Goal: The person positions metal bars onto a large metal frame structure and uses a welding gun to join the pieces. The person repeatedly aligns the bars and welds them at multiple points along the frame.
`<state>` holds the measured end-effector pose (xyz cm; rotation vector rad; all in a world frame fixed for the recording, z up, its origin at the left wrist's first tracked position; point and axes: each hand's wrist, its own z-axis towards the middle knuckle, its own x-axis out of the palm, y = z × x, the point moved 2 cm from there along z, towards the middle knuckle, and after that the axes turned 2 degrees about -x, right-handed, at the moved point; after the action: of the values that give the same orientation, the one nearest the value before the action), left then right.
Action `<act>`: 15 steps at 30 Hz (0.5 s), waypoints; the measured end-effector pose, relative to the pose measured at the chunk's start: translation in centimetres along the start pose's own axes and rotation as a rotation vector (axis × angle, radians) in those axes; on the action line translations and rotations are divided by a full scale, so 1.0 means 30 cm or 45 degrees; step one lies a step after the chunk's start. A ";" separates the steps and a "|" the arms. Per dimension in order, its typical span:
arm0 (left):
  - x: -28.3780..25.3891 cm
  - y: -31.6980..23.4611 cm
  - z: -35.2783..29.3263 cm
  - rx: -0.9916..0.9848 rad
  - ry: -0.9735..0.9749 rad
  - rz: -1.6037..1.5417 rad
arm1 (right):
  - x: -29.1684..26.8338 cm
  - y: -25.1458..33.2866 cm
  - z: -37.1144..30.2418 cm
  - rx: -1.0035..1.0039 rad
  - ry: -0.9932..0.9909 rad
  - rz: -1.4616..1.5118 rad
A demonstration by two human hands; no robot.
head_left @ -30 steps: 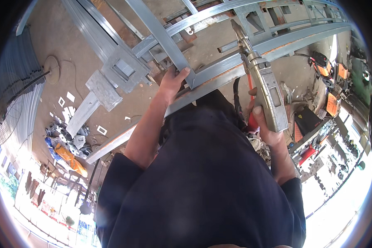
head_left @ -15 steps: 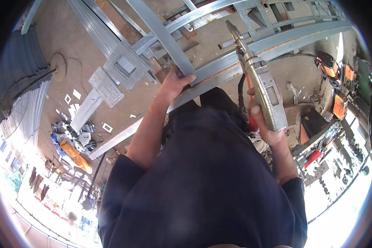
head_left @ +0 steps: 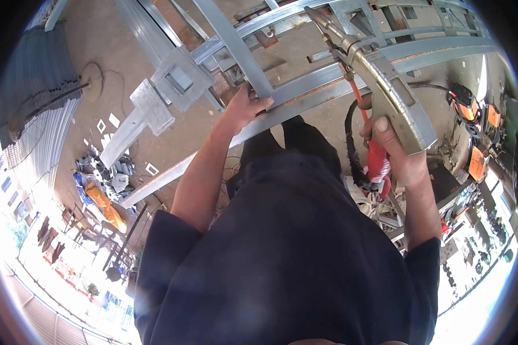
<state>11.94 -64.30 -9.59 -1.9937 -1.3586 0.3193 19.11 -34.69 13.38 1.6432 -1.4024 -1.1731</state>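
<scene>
My right hand (head_left: 402, 150) grips the red handle of a bulky silver welding gun (head_left: 388, 80), fingers wrapped round and thumb along its side. The gun's narrow nozzle points far and left, over the steel frame. A dark hose (head_left: 354, 138) hangs from its handle. My left hand (head_left: 240, 112) is closed round the near end of a grey steel tube (head_left: 230, 43), where that tube meets a long steel beam (head_left: 322, 100) running crosswise in front of my legs. Some of the left fingers are hidden behind the tube end.
Further steel bars of the frame (head_left: 454, 43) extend to the far right. Left of it lie flat metal plates (head_left: 181, 80) on long profiles, and a stack of grey corrugated lengths (head_left: 34, 86). Orange-and-black machines (head_left: 465, 103) stand at the right. Scrap and an orange bag (head_left: 105, 207) lie lower left.
My right hand has moved right and lifted the welding gun nearer to me, its nozzle now tilted more to the left. My left hand stays at the tube end. The view has shifted slightly.
</scene>
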 end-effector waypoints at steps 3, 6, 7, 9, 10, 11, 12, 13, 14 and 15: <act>-0.003 -0.008 0.003 -0.014 0.001 0.043 | -0.001 0.026 0.015 -0.015 0.053 0.007; 0.000 -0.009 -0.001 -0.024 0.016 0.037 | 0.003 0.012 0.012 0.063 0.119 0.041; 0.006 -0.021 -0.012 -0.023 0.024 0.030 | 0.009 -0.004 0.012 0.110 0.146 0.058; 0.011 -0.032 -0.032 -0.033 0.037 0.009 | 0.029 -0.029 -0.011 0.200 0.158 0.057; 0.011 -0.027 -0.040 -0.046 0.045 -0.007 | 0.045 -0.046 -0.026 0.248 0.163 0.056; 0.010 -0.024 -0.045 -0.059 0.054 -0.023 | 0.067 -0.066 -0.038 0.272 0.153 0.143; 0.009 -0.029 -0.042 -0.028 0.050 0.051 | 0.079 -0.088 -0.047 0.261 0.167 0.082; 0.007 -0.033 -0.045 -0.006 0.039 0.127 | 0.089 -0.112 -0.057 0.254 0.189 0.028; 0.005 -0.036 -0.047 0.020 0.034 0.206 | 0.099 -0.135 -0.069 0.244 0.204 -0.028; 0.002 -0.035 -0.053 0.013 0.024 0.213 | 0.108 -0.167 -0.082 0.273 0.227 -0.034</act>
<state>12.10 -64.66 -7.74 -2.1014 -1.1786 0.3823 23.34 -37.01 9.10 1.8697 -1.4346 -0.8893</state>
